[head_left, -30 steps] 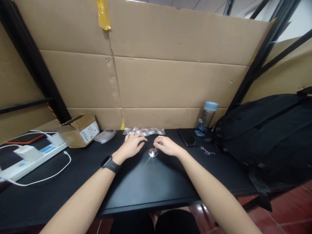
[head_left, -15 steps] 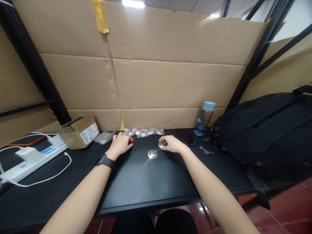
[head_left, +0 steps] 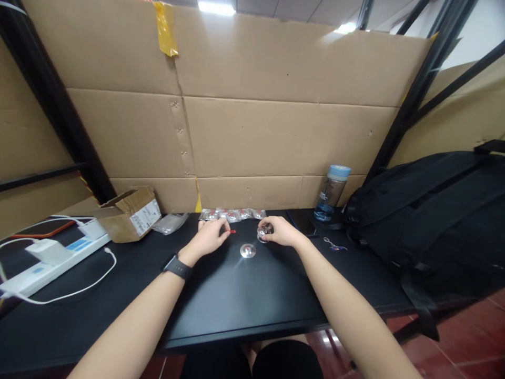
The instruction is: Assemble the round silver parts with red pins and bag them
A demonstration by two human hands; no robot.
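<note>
My left hand (head_left: 213,235), with a dark watch on its wrist, is closed in a pinch above the black table. From its fingertips a thin red strip (head_left: 232,231) sticks out to the right. My right hand (head_left: 280,231) grips a round, shiny silver metal disc (head_left: 261,235) by its edge, held tilted; the fingers cover part of it. Between and just in front of both hands, a second silver metal disc (head_left: 248,251) with a raised middle and a red spot lies flat on the table.
Several plastic-wrapped silver discs (head_left: 231,215) line the back by the cardboard wall. An opened carton (head_left: 130,216), a clear plastic bag (head_left: 170,223) and a power strip (head_left: 59,263) are at left. At right are a water bottle (head_left: 331,192), a small charm (head_left: 335,245) and a black backpack (head_left: 430,221).
My left hand has moved right, toward the right hand, carrying the red strip. The right hand stays in nearly the same place, its disc now tipped up more.
</note>
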